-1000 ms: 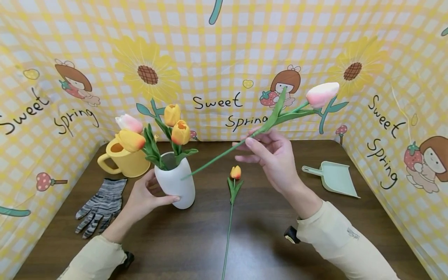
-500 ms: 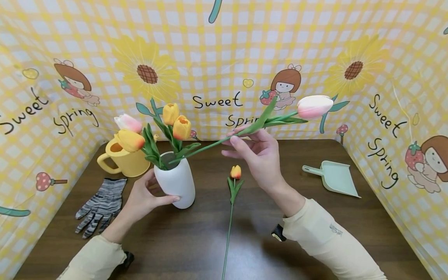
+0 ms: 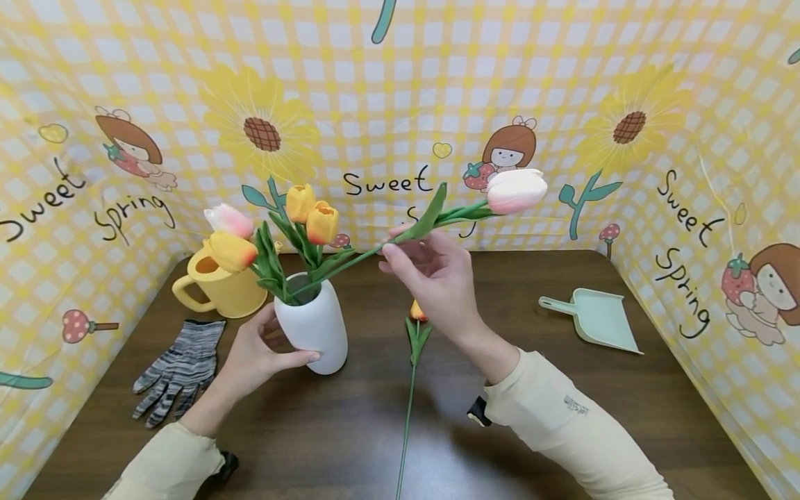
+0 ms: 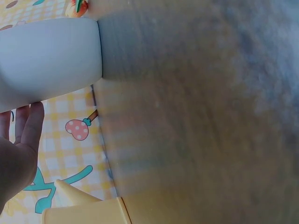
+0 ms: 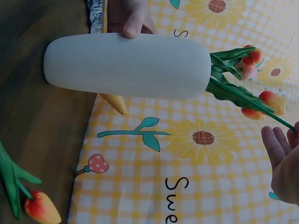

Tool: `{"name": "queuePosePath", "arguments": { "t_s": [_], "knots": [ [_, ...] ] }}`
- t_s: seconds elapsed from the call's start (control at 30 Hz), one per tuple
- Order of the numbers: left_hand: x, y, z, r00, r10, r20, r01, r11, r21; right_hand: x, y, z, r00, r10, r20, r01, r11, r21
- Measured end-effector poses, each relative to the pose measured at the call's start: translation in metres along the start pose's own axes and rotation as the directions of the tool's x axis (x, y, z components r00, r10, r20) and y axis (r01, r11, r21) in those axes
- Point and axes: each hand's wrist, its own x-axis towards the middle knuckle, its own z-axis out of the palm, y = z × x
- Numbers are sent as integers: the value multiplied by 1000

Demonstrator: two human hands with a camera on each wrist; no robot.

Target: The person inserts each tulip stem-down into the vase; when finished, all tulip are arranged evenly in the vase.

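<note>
My left hand (image 3: 259,354) grips a white vase (image 3: 315,333) low on its body, the thumb across its front. Several tulips stand in the vase, among them a yellow tulip (image 3: 231,251) and a pink-and-white one (image 3: 228,220) leaning left. My right hand (image 3: 437,278) pinches the green stem of another pink-and-white tulip (image 3: 517,191) between thumb and fingers. That stem slants down leftward, its lower end inside the vase mouth. In the right wrist view the stem (image 5: 278,119) runs from the vase opening to my fingers. An orange-yellow tulip (image 3: 412,361) lies on the table, its bloom partly behind my right hand.
A yellow watering can (image 3: 234,295) stands behind the vase at the left. Nearer lies a striped grey glove (image 3: 181,371). On the right is a pale green dustpan (image 3: 603,319). Checked cloth (image 3: 400,104) walls the brown table (image 3: 350,437) at the back and sides.
My right hand has moved left and slightly down with the pink-and-white tulip. The stem's end has passed from in front of the vase into its mouth. My left hand stays on the vase.
</note>
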Motion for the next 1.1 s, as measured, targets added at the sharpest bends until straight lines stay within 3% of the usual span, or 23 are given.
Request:
{"name": "queuePosePath", "arguments": {
  "t_s": [0.27,0.47,0.9,1.1],
  "knots": [
    [-1,0,1,1000,2,2,-2,1000,-3,5,5,18,994,-17,110,22,998,-50],
    [-1,0,1,1000,2,10,-1,1000,-15,9,13,35,989,-21,146,27,999,-45],
    [-1,-1,0,1000,1,13,0,1000,-30,2,28,52,980,141,140,-117,978,-172],
    [-1,-1,0,1000,5,13,-5,1000,-25,-4,37,47,955,264,133,-241,956,-166]
  ]
}}
